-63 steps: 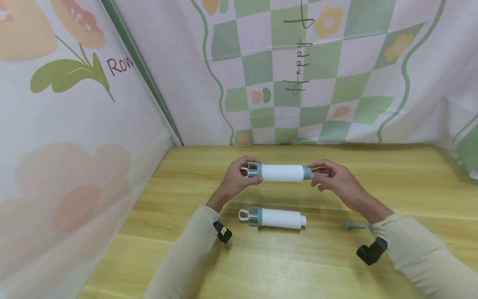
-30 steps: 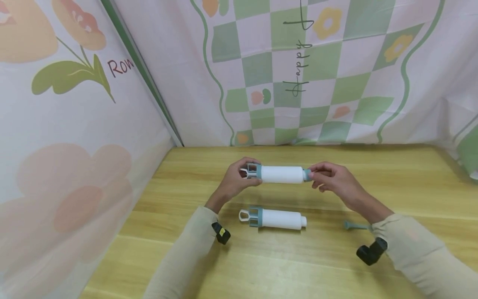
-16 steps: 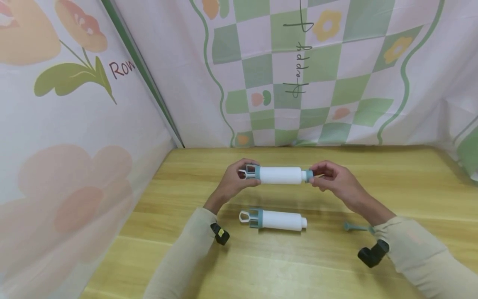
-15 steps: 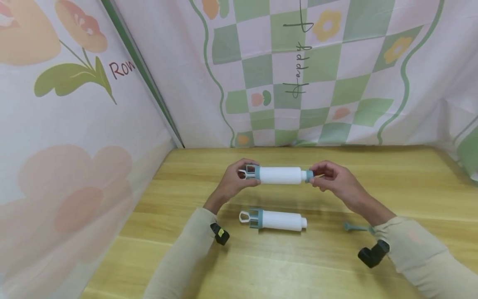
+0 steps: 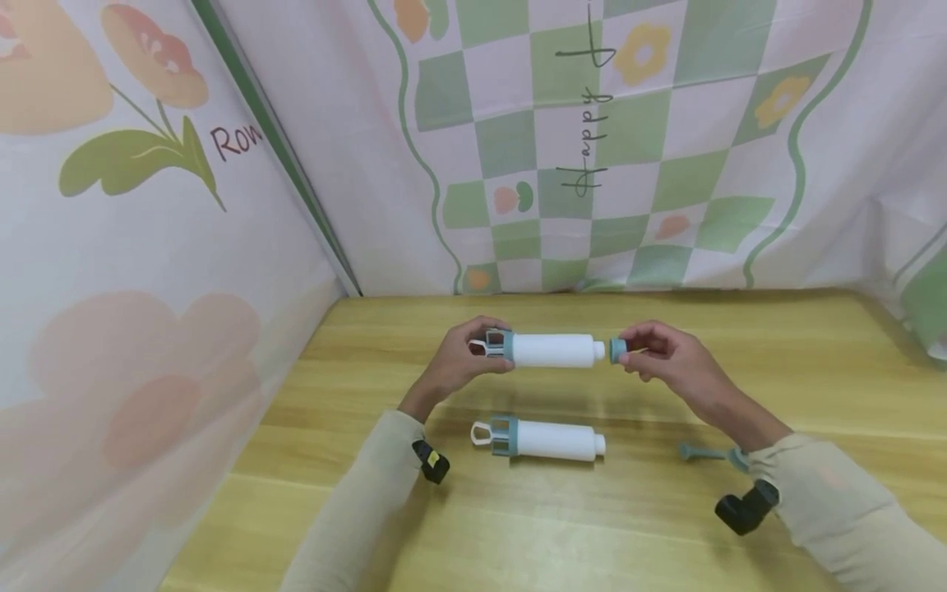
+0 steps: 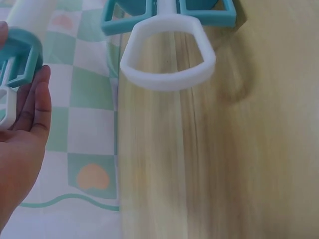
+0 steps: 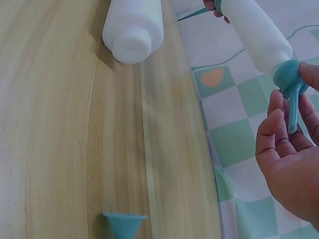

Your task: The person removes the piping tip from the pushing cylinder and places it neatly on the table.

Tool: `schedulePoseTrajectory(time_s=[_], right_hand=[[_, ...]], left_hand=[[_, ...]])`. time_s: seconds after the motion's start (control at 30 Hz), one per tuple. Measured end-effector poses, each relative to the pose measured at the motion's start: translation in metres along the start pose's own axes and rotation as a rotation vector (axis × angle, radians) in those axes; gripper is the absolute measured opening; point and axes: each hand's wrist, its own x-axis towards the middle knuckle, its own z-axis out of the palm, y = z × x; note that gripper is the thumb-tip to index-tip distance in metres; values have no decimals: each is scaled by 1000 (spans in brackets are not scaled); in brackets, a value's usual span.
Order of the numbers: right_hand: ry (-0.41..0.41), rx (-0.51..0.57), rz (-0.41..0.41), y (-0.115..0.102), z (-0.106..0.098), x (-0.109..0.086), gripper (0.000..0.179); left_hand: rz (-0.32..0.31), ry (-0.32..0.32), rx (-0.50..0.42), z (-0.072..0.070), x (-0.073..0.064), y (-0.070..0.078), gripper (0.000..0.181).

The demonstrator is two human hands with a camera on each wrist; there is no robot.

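My left hand (image 5: 453, 366) grips the teal slotted collar (image 5: 508, 346) of a white syringe-like tube (image 5: 553, 350), held level above the table. A white loop handle (image 5: 478, 348) sticks out of the collar towards the palm. My right hand (image 5: 688, 366) pinches a teal nozzle cap (image 5: 617, 351) between thumb and fingers. The cap is just off the tube's bare white neck, with a small gap in the head view. Its thin spout (image 7: 293, 112) points back over the right palm in the right wrist view.
A second matching tube (image 5: 555, 441) lies nearer on the wooden table (image 5: 562, 526), its neck uncapped. To the right lies another teal nozzle (image 5: 701, 452), partly under the right sleeve; its flared tip (image 7: 124, 224) shows in the right wrist view. Printed curtains hang behind and to the left.
The nozzle cap has come off the tube's neck and moved slightly right in the right hand. Its spout turned while it was on the tube. The left hand keeps its grip.
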Motion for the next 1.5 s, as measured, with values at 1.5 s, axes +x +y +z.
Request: schedulePoseTrajectory(time_s=[1.5], right_hand=[[-13,-72,56,10,-24,-8,34]], left_hand=[[-160,-28,68,-2,52,-53,51]])
